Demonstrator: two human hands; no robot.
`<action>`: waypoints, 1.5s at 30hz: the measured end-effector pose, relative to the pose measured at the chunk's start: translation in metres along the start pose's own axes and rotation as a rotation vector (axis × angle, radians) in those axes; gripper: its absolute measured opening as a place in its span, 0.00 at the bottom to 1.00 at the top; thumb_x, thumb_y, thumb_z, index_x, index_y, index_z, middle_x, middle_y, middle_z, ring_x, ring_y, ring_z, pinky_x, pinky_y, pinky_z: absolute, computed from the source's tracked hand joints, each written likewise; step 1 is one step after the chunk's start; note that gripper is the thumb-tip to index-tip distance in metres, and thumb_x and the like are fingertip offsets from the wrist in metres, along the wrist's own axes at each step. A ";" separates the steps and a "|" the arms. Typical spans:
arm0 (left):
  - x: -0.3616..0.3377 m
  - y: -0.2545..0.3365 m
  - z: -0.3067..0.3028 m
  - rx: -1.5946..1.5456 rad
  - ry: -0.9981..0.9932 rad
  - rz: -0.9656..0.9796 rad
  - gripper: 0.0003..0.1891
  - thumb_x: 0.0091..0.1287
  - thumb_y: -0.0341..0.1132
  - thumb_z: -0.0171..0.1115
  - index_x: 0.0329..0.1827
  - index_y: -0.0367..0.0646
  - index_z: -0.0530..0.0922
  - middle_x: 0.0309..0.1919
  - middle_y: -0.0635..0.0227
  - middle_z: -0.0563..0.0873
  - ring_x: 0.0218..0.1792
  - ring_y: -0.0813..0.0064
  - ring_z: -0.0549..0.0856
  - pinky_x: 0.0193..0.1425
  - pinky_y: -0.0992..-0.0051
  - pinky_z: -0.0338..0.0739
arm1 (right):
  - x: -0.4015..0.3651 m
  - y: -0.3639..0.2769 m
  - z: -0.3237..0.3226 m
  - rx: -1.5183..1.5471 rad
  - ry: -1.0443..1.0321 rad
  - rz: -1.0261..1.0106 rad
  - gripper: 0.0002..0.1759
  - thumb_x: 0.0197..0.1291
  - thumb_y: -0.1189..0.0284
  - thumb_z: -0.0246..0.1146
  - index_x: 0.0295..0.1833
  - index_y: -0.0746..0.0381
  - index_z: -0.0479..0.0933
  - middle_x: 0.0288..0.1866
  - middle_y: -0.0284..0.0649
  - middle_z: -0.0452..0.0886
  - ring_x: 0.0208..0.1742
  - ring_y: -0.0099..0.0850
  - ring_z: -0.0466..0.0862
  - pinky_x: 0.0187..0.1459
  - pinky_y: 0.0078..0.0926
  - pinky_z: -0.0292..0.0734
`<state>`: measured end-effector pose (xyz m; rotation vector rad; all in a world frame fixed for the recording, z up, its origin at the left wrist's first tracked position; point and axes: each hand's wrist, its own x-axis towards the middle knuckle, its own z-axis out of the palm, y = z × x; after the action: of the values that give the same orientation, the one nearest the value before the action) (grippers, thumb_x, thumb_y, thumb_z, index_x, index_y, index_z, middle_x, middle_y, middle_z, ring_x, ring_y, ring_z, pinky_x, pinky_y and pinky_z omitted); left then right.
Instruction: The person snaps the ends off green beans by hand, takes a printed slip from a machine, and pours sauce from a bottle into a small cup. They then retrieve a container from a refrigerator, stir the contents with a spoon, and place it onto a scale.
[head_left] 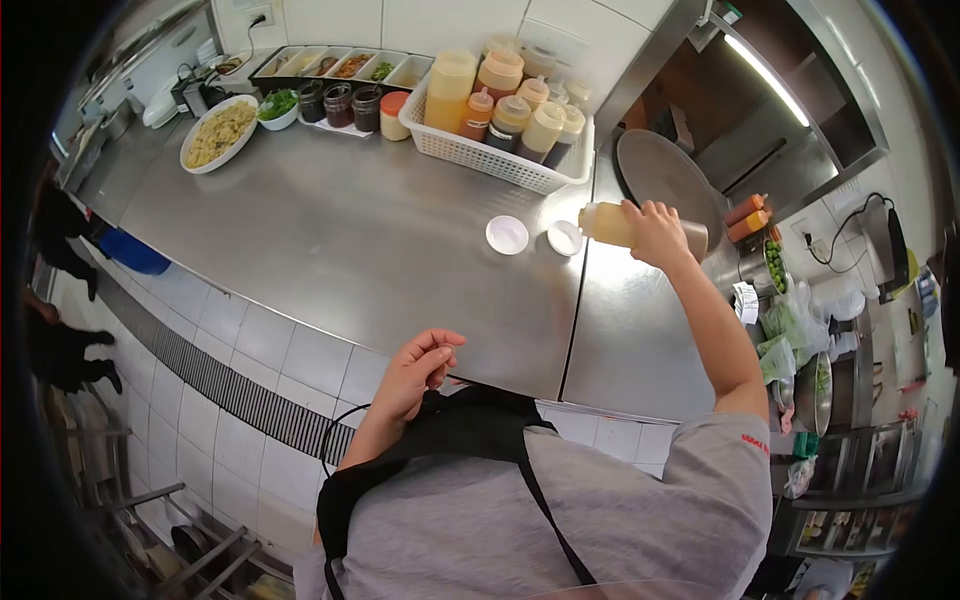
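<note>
My right hand (661,236) is wrapped around a squeeze bottle (612,225) with pale yellow contents. The bottle lies almost sideways in the air, its left end close to a small white cup (565,238). Another small white cup (507,235) stands just to the left on the steel counter (400,260). Near the counter's front edge, my left hand (424,366) hovers with its fingers curled toward the thumb and nothing visible in them.
A white basket (490,158) of sauce bottles stands at the back. Left of it are several dark jars (338,104), a bowl of chopped greens (279,108) and a dish of pale yellow food (220,134). A round grey tray (668,175) lies on the right. People's legs show at far left.
</note>
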<state>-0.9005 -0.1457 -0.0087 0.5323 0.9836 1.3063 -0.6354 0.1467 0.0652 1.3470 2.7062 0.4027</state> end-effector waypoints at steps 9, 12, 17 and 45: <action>0.006 -0.006 0.003 -0.036 -0.040 0.002 0.08 0.62 0.30 0.51 0.41 0.43 0.76 0.24 0.76 0.73 0.19 0.90 0.64 0.23 0.89 0.59 | 0.026 -0.009 -0.006 -0.506 -0.085 -0.323 0.19 0.41 0.73 0.64 0.43 0.56 0.72 0.37 0.35 0.77 0.46 0.30 0.74 0.44 0.29 0.63; 0.005 -0.006 0.004 -0.042 -0.044 0.003 0.07 0.62 0.30 0.51 0.41 0.43 0.76 0.24 0.77 0.73 0.19 0.90 0.64 0.23 0.89 0.59 | 0.028 -0.010 -0.009 -0.501 -0.121 -0.317 0.13 0.43 0.72 0.63 0.39 0.55 0.73 0.35 0.34 0.78 0.43 0.29 0.76 0.43 0.27 0.63; 0.005 -0.008 0.007 -0.036 -0.039 0.002 0.07 0.62 0.30 0.51 0.41 0.43 0.76 0.24 0.77 0.73 0.19 0.90 0.64 0.23 0.89 0.59 | 0.024 -0.005 -0.012 -0.504 -0.145 -0.313 0.07 0.47 0.71 0.60 0.35 0.56 0.75 0.31 0.35 0.80 0.37 0.30 0.79 0.40 0.26 0.65; 0.009 -0.017 0.016 0.051 0.052 0.029 0.06 0.61 0.32 0.56 0.35 0.40 0.77 0.20 0.77 0.73 0.17 0.90 0.65 0.21 0.88 0.59 | -0.019 0.040 0.016 0.788 -0.026 0.115 0.35 0.33 0.64 0.72 0.52 0.61 0.70 0.39 0.43 0.78 0.45 0.34 0.77 0.47 0.30 0.70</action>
<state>-0.8784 -0.1384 -0.0168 0.5556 1.0583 1.3289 -0.5902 0.1581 0.0602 1.6243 2.8756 -0.7557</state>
